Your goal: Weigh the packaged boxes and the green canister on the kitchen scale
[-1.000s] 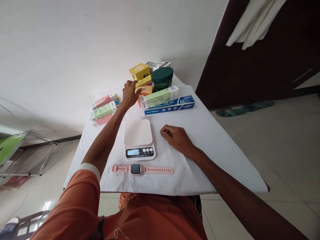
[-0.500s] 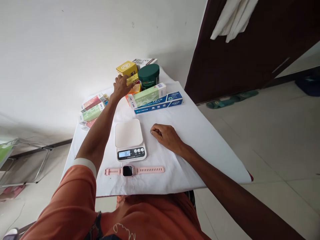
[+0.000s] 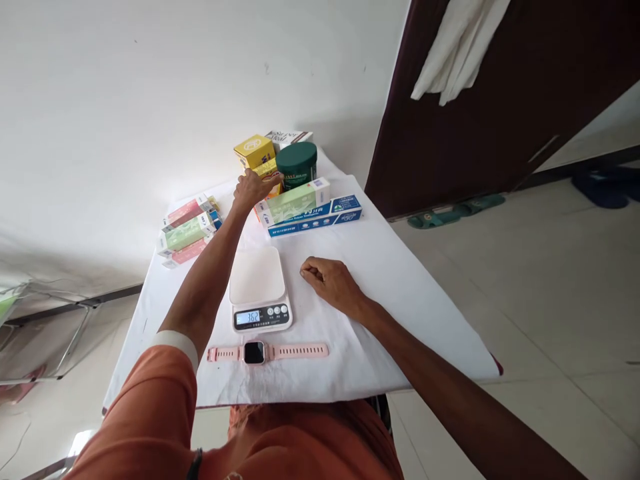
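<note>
At the back of the table, my left hand [image 3: 253,188] spans the front of a small yellow box [image 3: 265,167], thumb stretched to the right and fingers at its left side. The hand hides part of the box and of an orange box [image 3: 275,191] below it. My right hand [image 3: 330,279] rests closed on the cloth, with nothing visible in it. To its left stands a white digital scale [image 3: 257,275] with a bare plate, its display reading 362, any decimal point unclear. In front of the scale a pink-strapped smartwatch [image 3: 255,352] lies stretched out flat.
Beyond the left hand stand a larger yellow box [image 3: 254,151], a white box [image 3: 290,138] and a green-lidded tub [image 3: 297,165]. A pale green carton [image 3: 295,201] leans on a blue toothpaste box [image 3: 316,218]. More cartons [image 3: 187,230] lie left. A wall borders the table's back.
My left hand has shifted slightly right and toward me at the yellow box, its thumb reaching further right. My right hand stays put. The whole view has tilted a little.
</note>
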A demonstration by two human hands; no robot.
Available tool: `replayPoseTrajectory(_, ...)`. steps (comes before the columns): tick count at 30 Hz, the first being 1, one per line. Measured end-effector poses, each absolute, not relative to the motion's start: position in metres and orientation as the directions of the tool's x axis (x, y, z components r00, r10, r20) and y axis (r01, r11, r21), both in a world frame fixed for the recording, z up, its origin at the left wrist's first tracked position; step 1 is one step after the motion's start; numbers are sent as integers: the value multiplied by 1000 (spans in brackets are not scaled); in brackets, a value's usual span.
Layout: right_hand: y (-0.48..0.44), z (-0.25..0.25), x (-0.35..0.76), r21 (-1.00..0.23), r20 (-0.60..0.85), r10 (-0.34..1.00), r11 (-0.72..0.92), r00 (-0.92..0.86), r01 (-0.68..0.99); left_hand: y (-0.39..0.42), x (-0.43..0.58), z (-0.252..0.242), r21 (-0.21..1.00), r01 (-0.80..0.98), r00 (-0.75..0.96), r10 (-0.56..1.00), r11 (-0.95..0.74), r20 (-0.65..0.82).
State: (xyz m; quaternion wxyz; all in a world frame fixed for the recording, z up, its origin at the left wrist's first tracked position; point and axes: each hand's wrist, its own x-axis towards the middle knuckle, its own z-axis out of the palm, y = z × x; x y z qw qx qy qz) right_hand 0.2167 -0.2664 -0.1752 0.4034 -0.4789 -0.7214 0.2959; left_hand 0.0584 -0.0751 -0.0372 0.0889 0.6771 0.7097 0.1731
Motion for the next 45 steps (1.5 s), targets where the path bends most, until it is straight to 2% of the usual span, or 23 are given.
replayPoseTrajectory(3, -267, -175, 217, -816, 295, 929, 367, -223, 446, -58, 45, -28, 343, 930, -175, 979, 131, 100)
replayPoseTrajectory(5, -267, -176, 218, -815, 294, 929, 367, -227, 448, -44, 36, -22, 332, 937, -180, 967, 112, 182)
replayPoseTrajectory(8, -266, -177, 218, -812, 287, 929, 365, -233, 456, -17, 25, -16, 309, 951, -72, 958, -18, 277)
replayPoseTrajectory(11, -265, -178, 218, -812, 280, 930, 362, -239, 457, 12, 19, -16, 305, 945, 62, 977, -123, 203)
replayPoseTrajectory(14, -265, -180, 218, -808, 290, 927, 370, -237, 459, 34, 13, -22, 335, 932, 97, 986, -138, 137)
replayPoseTrajectory(24, -265, -177, 219, -796, 282, 933, 357, -224, 488, 79, -15, -49, 590, 779, 113, 973, -213, 202)
replayPoseTrajectory(29, -266, -174, 219, -794, 256, 940, 337, -224, 507, 55, -24, -58, 601, 743, 87, 932, -296, 352)
replayPoseTrajectory(31, -266, -174, 219, -794, 252, 942, 333, -221, 509, 26, -21, -63, 584, 755, 81, 927, -298, 367)
replayPoseTrajectory(37, -266, -174, 217, -789, 211, 954, 296, -215, 538, -45, 17, -81, 483, 864, 71, 983, -144, 167)
replayPoseTrajectory(40, -266, -175, 216, -793, 199, 956, 285, -213, 538, -51, 37, -79, 441, 893, 50, 994, -87, 93)
replayPoseTrajectory(45, -266, -175, 216, -795, 206, 954, 292, -216, 532, -49, 50, -63, 441, 897, 26, 1000, -30, 16)
